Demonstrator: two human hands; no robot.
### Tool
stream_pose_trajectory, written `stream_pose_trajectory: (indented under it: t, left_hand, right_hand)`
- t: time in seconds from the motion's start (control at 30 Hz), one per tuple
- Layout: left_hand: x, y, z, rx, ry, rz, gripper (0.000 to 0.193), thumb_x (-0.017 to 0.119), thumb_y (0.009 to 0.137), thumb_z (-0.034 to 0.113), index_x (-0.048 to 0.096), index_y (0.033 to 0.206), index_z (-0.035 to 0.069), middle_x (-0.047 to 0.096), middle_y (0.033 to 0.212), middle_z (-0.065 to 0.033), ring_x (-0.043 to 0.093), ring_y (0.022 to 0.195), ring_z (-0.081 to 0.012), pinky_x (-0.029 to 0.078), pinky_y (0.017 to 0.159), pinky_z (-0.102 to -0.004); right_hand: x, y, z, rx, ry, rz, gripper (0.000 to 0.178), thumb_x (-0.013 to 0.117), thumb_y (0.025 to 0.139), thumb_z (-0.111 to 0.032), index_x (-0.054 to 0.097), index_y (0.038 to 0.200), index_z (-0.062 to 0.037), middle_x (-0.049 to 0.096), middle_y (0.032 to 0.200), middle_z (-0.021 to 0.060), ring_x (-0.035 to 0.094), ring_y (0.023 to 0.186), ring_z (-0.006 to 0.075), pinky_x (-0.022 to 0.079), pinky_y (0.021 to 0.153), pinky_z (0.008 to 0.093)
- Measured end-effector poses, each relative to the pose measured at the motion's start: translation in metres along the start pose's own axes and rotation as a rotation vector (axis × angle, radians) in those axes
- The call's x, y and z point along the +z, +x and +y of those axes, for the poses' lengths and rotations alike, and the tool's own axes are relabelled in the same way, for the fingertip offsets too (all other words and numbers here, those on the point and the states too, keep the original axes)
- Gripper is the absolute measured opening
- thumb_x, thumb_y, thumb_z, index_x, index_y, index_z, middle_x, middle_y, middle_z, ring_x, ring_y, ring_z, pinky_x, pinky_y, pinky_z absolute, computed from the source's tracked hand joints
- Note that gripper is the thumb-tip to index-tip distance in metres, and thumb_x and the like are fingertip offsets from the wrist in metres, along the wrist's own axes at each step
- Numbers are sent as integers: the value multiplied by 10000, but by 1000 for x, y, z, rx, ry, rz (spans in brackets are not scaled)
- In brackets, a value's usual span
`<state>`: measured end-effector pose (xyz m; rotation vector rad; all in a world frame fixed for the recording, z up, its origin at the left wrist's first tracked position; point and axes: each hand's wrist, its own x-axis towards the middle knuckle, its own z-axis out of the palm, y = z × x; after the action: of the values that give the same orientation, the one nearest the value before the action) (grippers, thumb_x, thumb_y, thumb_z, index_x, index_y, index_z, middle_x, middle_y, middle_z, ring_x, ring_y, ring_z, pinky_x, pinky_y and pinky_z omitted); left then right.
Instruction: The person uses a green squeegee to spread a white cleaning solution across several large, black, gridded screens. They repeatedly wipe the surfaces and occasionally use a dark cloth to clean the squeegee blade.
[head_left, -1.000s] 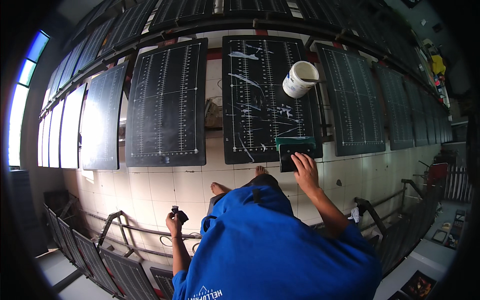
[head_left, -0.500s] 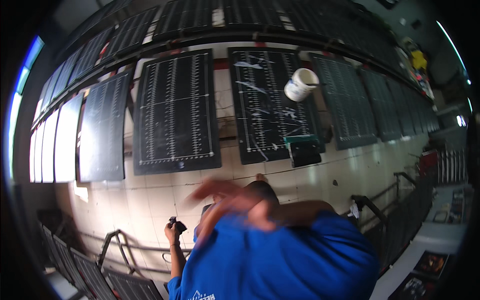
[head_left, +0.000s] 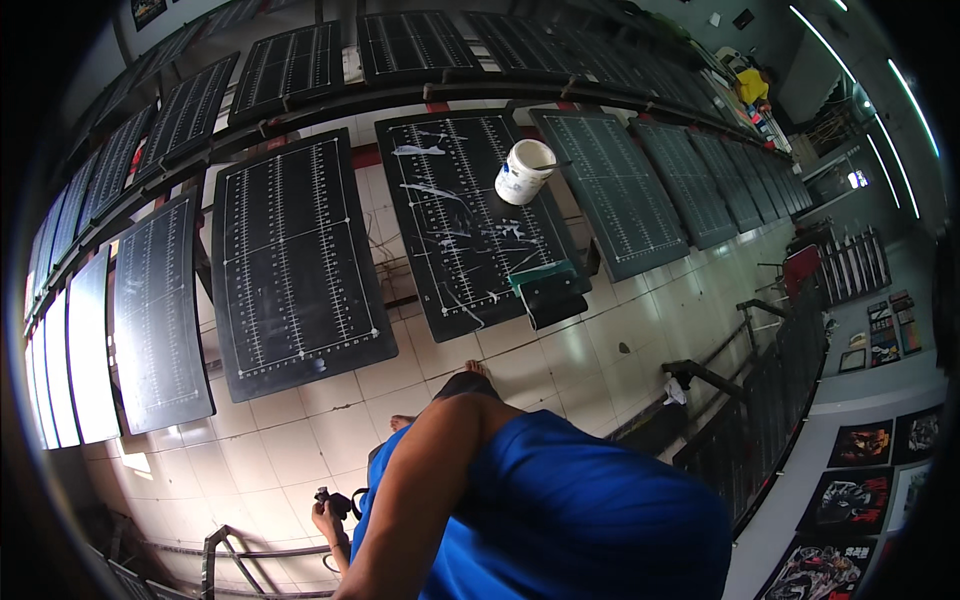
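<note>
My left hand (head_left: 326, 522) is low on the left, out beside my blue shirt, with its fingers closed around a small black device (head_left: 338, 501) whose exact kind I cannot make out. My right arm (head_left: 425, 480) crosses in front of my body, its elbow raised, and runs out at the lower edge. The right hand itself is outside the picture. Ahead of me lies a black printing board (head_left: 415, 210) with white ruled marks and pale smears. On it stands a white bucket (head_left: 517, 180). A squeegee-like tool (head_left: 550, 295), green and black, rests at the board's near right corner.
Similar ruled boards (head_left: 290, 250) run in rows to both sides, along a dark metal rail (head_left: 330, 102). Pale floor tiles (head_left: 290, 430) lie between them and me. A railing (head_left: 705, 377) with a white cloth stands at right; posters (head_left: 860, 445) are at far right.
The view has shifted and tilted. My right hand, blurred in front of my body before, has gone out of the picture. My left hand still holds the black device.
</note>
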<state>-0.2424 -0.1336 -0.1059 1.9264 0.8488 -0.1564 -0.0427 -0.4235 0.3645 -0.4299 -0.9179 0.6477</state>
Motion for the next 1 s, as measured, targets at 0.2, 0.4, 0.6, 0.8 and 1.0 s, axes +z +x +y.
stream_pose_trajectory:
  t: [0.2, 0.4, 0.6, 0.8, 1.0]
  left_hand:
    - [2, 21, 17, 34, 10, -61, 168, 627, 921, 119, 615, 914, -48, 650, 808, -89, 569, 683, -152, 472, 612, -317]
    - [9, 51, 53, 101, 40, -211, 190, 631, 928, 149, 627, 926, -42, 641, 803, -96, 565, 681, -159, 466, 609, -325]
    - [-28, 114, 53, 229, 216, -245, 207, 623, 902, 160, 636, 957, -39, 657, 848, -170, 603, 757, -234, 485, 695, -363]
    - [-19, 151, 61, -11, 80, -338, 128, 631, 872, 112, 643, 913, -9, 642, 761, -49, 588, 683, -138, 476, 613, -310]
    - [99, 120, 68, 66, 25, -227, 286, 694, 858, 201, 694, 1006, -44, 725, 883, -122, 672, 784, -181, 538, 700, -347]
  right_hand:
    - [-7, -2, -3, -19, -28, 28, 663, 659, 903, -284, 395, 1452, -23, 538, 1273, 132, 615, 1100, 236, 497, 966, 365]
    - [-19, -26, -21, -17, -113, 154, 641, 668, 899, -215, 396, 1448, -29, 550, 1239, 115, 615, 1085, 216, 510, 949, 343]
    - [-129, -216, -50, -47, -1387, 1015, 608, 713, 834, -98, 468, 1386, -27, 575, 1229, 122, 608, 1086, 209, 526, 902, 329]
    - [-117, -465, -88, 1196, -2384, 1032, 682, 632, 759, 4, 457, 1416, -54, 445, 1462, 142, 450, 1302, 368, 367, 1051, 515]
    - [-123, -496, -100, 1221, -2334, 968, 663, 703, 765, -1, 514, 1394, -90, 524, 1427, 51, 496, 1289, 241, 363, 1075, 437]
